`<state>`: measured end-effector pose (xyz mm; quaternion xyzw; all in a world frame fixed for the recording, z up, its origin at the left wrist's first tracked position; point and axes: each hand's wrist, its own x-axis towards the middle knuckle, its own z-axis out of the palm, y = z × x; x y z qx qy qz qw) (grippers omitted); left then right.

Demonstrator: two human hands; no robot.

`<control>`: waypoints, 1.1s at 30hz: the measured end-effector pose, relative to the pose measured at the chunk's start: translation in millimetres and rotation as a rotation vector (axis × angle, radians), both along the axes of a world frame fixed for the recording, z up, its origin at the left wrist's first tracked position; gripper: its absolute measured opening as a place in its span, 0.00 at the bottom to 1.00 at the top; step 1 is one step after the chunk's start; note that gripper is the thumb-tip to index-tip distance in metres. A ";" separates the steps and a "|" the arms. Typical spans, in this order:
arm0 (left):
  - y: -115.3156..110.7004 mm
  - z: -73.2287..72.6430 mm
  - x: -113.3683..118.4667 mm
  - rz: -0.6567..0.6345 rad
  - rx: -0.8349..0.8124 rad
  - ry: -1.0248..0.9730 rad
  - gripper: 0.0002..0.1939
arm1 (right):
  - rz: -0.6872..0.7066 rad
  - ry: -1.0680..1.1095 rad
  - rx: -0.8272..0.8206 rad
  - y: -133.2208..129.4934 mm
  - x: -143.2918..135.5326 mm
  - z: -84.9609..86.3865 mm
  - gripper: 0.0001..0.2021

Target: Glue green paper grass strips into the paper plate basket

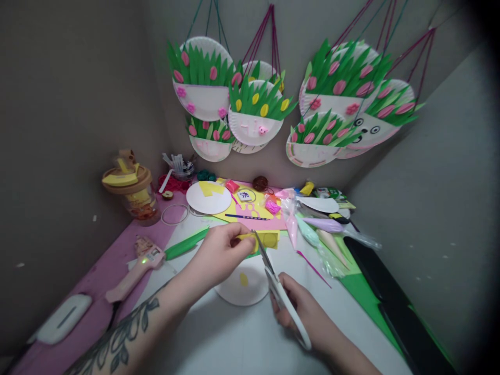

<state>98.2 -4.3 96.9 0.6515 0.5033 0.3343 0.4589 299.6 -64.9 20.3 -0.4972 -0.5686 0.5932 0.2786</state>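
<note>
My left hand (pixel 228 249) pinches a strip of yellow paper (pixel 270 239) over the middle of the table. Oval outlines show on the strip. In my right hand (pixel 292 302) is a pair of white-handled scissors (pixel 288 307), its blades pointing up and left and meeting the strip beside my left fingertips. Below the strip, a white paper plate (pixel 234 295) lies on the white table surface with a small yellow oval (pixel 244 279) on it. My left forearm hides part of the table.
A pink glue gun (pixel 135 276) and green paper (pixel 187 243) lie to the left. Another white plate (pixel 203 198) holds yellow scraps. Piping bags (pixel 308 229) and black flat objects (pixel 375 268) are at right. Decorated plates (pixel 255 127) hang on the wall.
</note>
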 end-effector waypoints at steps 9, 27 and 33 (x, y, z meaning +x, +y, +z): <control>0.3 -3.5 0.4 -0.016 0.009 0.026 0.10 | -0.008 0.016 -0.017 0.3 -0.7 1.7 0.10; -0.1 -1.4 -0.2 -0.016 -0.008 0.017 0.09 | 0.004 0.010 0.003 -0.1 -0.1 1.4 0.13; 0.0 0.3 -2.9 -0.014 -0.017 0.021 0.10 | 0.012 0.009 0.009 -0.9 0.5 -0.5 0.14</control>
